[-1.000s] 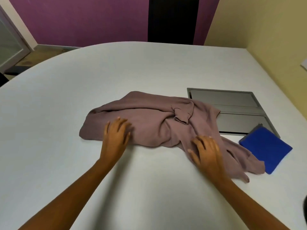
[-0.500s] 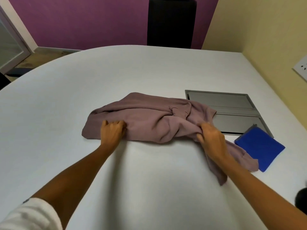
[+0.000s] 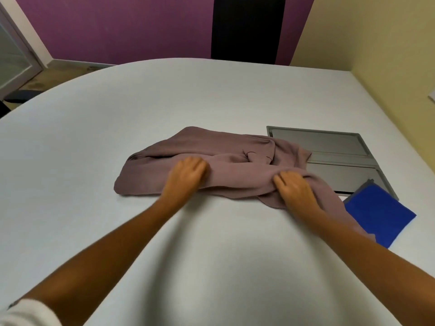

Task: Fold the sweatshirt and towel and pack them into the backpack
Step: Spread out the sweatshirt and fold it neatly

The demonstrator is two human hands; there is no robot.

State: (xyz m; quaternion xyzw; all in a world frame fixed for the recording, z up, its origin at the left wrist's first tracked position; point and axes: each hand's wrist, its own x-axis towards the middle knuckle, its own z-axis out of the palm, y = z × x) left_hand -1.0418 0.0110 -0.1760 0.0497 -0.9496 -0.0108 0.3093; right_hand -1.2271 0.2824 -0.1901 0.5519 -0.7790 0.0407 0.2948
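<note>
Two hands (image 3: 186, 171) tight on sweatshirt (image 3: 237, 171)

A mauve knit sweatshirt (image 3: 237, 172) lies crumpled and unfolded on the white table (image 3: 211, 102), stretched left to right in bunched ridges. Just beside its right end lies a blue cloth towel (image 3: 379, 212), folded flat and square.

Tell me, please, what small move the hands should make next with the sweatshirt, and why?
Probably lift the sweatshirt and shake it out flat on the table. The left hand and the right hand both grip its near edge, yet it lies bunched and twisted, with its far side over the grey panel. It likely cannot be folded neatly like this.
</note>
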